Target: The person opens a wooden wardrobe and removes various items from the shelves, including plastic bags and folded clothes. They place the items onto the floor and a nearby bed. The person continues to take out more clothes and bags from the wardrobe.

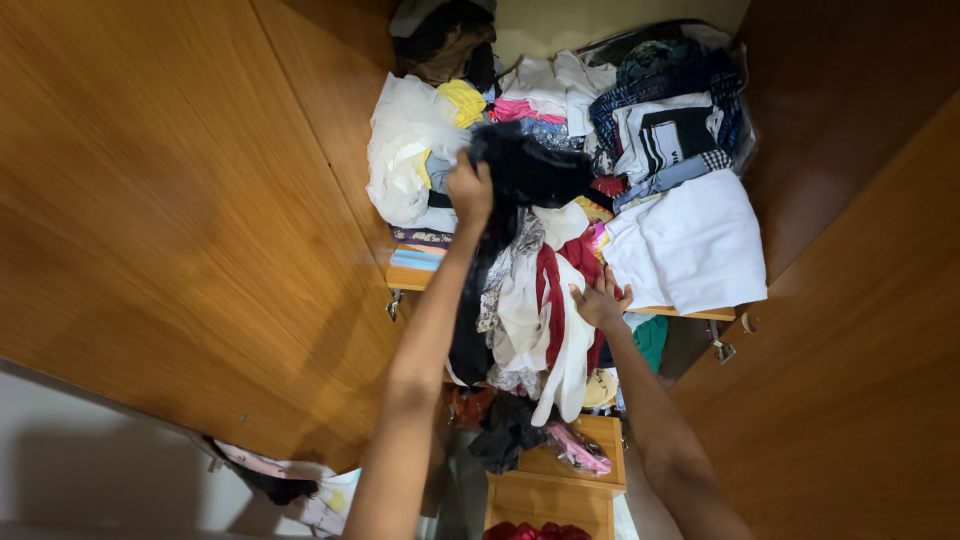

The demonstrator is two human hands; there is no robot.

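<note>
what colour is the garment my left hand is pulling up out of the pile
Black, or very dark: the garment gripped by the left hand shows best in the head view.

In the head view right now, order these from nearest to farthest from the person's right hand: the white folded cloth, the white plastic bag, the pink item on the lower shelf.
1. white folded cloth, just right of the right hand.
2. pink item, on the shelf below.
3. white plastic bag, upper left, beside the left hand.

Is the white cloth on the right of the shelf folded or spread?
Folded: the white cloth lies as a flat, neat rectangle at the shelf edge, beside the loose clothes that the right hand touches.
</note>
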